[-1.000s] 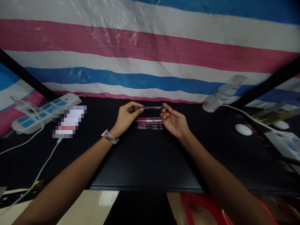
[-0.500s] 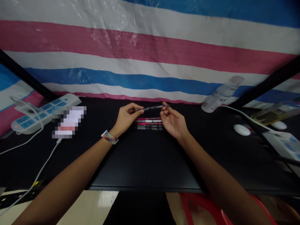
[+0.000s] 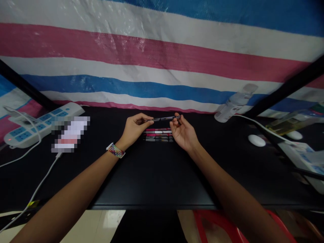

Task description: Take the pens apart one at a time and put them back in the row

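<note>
A dark pen point(image 3: 164, 118) is held roughly level above the black table point(image 3: 154, 172). My left hand point(image 3: 135, 130) pinches its left end between thumb and fingers. At the other end, the thumb and fingertips of my right hand point(image 3: 186, 133) close on the pen, palm turned partly up. Just below it on the table, several pens point(image 3: 159, 134) lie side by side in a row, some red or pink, one white and red, others dark grey. A woven multicoloured band circles my left wrist.
On the left lie a white power strip point(image 3: 45, 123) and a blurred-out phone-like object point(image 3: 69, 135) with a cable. A clear bottle point(image 3: 234, 103), a white mouse-shaped object point(image 3: 257, 140) and another power strip point(image 3: 303, 158) are on the right. A striped sheet point(image 3: 162, 54) hangs behind.
The view has shifted slightly, so most things sit a little further left. Both hands keep hold of the pen, which looks a bit more level and nearer the row.
</note>
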The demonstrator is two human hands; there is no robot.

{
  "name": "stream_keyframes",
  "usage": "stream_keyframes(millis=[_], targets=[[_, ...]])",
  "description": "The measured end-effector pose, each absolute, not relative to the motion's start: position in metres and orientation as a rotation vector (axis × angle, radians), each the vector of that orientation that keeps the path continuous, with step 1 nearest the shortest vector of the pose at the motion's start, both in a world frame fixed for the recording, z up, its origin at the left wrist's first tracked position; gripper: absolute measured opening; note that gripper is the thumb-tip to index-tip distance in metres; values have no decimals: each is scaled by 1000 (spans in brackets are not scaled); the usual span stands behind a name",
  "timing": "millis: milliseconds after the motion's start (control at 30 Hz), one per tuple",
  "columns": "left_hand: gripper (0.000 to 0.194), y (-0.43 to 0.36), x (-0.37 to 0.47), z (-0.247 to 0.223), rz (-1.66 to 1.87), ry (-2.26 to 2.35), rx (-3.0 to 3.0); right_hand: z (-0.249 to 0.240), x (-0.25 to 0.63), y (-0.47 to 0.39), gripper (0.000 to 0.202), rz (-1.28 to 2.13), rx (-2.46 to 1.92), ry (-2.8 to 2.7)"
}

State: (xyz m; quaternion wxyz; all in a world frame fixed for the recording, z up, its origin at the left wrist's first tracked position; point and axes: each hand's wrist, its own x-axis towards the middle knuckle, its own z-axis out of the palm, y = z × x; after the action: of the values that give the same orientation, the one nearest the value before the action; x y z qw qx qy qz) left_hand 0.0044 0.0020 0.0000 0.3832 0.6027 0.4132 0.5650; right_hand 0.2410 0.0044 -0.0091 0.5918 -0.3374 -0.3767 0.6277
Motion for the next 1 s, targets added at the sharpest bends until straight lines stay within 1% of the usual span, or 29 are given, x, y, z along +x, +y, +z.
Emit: stream_keyframes(millis=[100,233,333,433,533,567,600,733,867,967,1000], targets=[[19,3,3,-1,1453,1051,1520,-11,240,5,26,1449,-760,-910],[24,4,2,1,1459,1063,1514,-5,238,1,29,1531,-669,-850],[27,2,2,2,1456,1077,1523,0,238,-1,22,1654,-599,-662],[28,0,3,2,1433,1087,1522,3,237,-3,9,1700,-558,-556],[29,0,4,2,1427,1085,1506,6,235,-6,31,1716,-516,-529],[30,0,4,2,1430,1086,1504,7,235,-7,34,1727,-499,-515],[31,1,4,2,1435,1087,1503,9,236,-8,33,1741,-482,-492],[32,1,4,1,1441,1081,1504,11,238,-8,18,1779,-473,-381],[30,2,2,0,1430,1089,1511,7,236,-5,9,1740,-516,-438],[31,2,2,1,1428,1093,1502,5,235,-5,25,1719,-513,-523],[31,2,3,1,1424,1097,1501,6,234,-5,27,1722,-509,-522]])
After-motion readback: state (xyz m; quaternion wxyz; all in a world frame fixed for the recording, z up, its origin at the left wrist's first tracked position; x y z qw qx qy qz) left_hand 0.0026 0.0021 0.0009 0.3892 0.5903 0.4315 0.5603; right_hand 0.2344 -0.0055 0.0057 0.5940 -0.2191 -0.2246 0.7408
